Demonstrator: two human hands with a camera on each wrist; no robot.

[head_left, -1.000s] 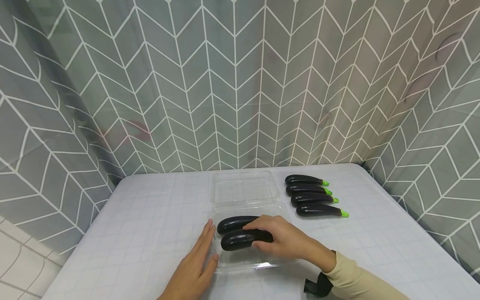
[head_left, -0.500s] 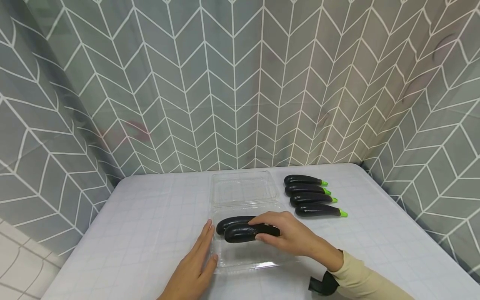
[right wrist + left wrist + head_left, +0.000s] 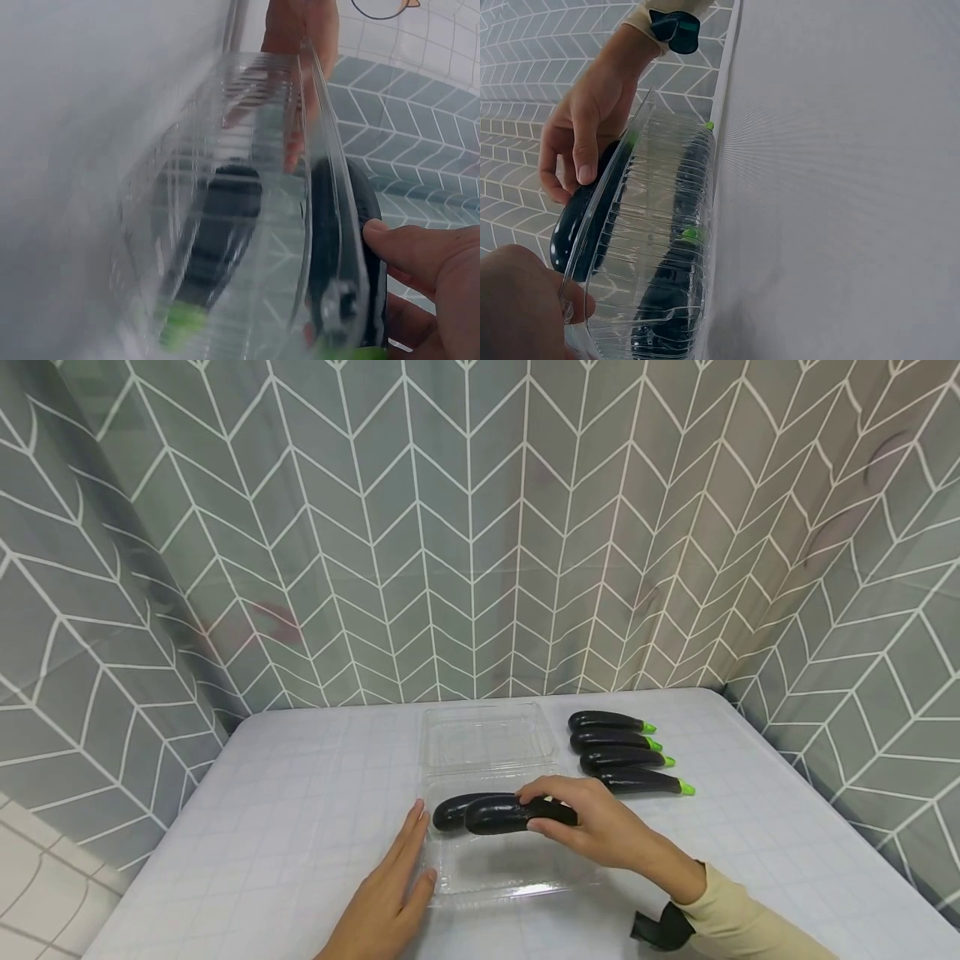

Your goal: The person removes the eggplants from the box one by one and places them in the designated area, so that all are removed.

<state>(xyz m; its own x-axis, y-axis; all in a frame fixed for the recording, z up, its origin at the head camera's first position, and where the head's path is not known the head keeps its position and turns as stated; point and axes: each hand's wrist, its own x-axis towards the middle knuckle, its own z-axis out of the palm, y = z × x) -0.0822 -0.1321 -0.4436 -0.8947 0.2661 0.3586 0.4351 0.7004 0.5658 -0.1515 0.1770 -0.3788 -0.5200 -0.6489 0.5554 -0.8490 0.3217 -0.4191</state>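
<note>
My right hand (image 3: 600,818) grips a glossy dark eggplant (image 3: 495,817) by its stem half, thumb on the near side and fingers on the far side. In the right wrist view this eggplant is up at the rim of a clear plastic clamshell container (image 3: 300,97), above its base. A second eggplant (image 3: 452,812) lies in the base, partly hidden behind the held one; its green stem end (image 3: 184,326) shows through the wall. My left hand (image 3: 386,885) rests against the container's left side, fingers straight and thumb near the front corner.
Several eggplants (image 3: 633,779) with green stems lie in a row on the table at the back right. Behind the base, the container's lid (image 3: 487,739) is folded back flat. A patterned curtain (image 3: 472,527) surrounds the white-covered table (image 3: 315,793).
My right hand has carried its eggplant up and to the right, away from the front of the container base. The left hand has stayed at the container's left side.
</note>
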